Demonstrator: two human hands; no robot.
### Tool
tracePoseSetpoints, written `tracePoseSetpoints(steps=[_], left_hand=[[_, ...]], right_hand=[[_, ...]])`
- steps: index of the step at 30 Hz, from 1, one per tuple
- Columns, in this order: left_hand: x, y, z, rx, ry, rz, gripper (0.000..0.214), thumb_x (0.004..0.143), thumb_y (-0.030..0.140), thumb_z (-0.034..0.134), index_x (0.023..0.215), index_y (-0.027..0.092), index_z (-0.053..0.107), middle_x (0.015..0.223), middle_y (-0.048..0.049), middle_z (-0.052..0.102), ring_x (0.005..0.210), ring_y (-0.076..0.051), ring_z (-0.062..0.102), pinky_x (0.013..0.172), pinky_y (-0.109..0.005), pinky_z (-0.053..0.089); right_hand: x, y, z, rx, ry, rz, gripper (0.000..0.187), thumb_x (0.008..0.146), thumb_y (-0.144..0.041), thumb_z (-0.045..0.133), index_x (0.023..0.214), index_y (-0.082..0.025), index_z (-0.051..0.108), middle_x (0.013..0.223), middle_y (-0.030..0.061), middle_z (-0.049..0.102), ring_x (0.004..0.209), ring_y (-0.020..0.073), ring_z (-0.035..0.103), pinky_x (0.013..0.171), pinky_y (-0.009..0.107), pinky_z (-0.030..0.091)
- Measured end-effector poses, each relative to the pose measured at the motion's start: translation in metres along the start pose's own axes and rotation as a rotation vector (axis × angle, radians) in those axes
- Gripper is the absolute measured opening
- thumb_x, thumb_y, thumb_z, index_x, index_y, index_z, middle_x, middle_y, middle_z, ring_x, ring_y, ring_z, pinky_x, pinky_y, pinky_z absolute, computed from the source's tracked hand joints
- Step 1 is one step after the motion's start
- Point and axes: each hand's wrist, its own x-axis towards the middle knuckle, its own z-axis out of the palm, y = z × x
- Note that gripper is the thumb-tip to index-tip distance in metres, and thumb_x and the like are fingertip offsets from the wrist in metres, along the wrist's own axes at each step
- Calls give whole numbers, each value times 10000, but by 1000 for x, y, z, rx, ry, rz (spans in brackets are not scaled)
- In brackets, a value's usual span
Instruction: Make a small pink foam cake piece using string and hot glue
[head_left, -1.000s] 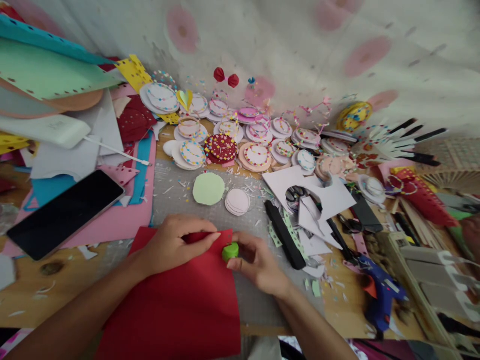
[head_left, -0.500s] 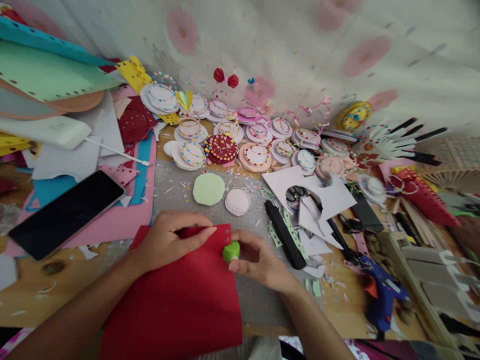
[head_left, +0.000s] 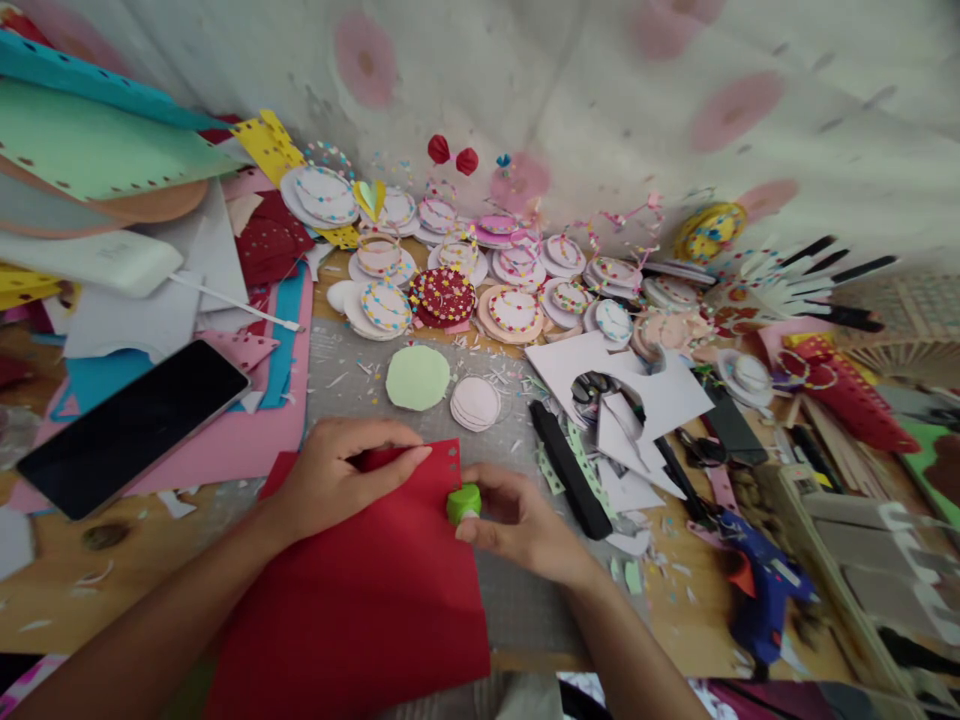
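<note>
A large red paper sheet (head_left: 360, 590) hangs over the near edge of the table. My left hand (head_left: 352, 480) pinches its top edge between thumb and fingers. At the sheet's right edge, my right hand (head_left: 517, 520) is closed around a small green paper punch (head_left: 463, 503), which sits against the paper. A few small punched holes show in the top right corner, just above the punch. Beyond my hands lie a pale green paper disc (head_left: 418, 378) and a small stack of white paper circles (head_left: 475, 403) on a grey cutting mat (head_left: 337, 375).
Rows of decorated paper hats (head_left: 442, 297) stand along the wall. At left, a black phone (head_left: 135, 430) lies on pink paper. To the right are a black cutter-like tool (head_left: 570, 470), cut white paper (head_left: 660, 385), a blue glue gun (head_left: 769, 590) and a tray (head_left: 832, 560).
The red sheet has shifted up slightly, and another hole shows along its right edge above the punch. Both hands keep nearly the same place and grip.
</note>
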Motion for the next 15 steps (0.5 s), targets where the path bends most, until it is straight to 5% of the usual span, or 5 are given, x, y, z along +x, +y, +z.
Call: tracePoseSetpoints(steps=[15], left_hand=[[-3, 0, 6, -9, -59, -30, 115, 831, 232, 633, 784, 198, 733, 687, 45, 732, 596, -84, 623, 572, -150, 444]], right_hand=[[-2, 2, 6, -210, 92, -93, 341, 766, -496, 720, 827, -184, 598, 765, 9, 554, 737, 162, 489, 717, 284, 404]])
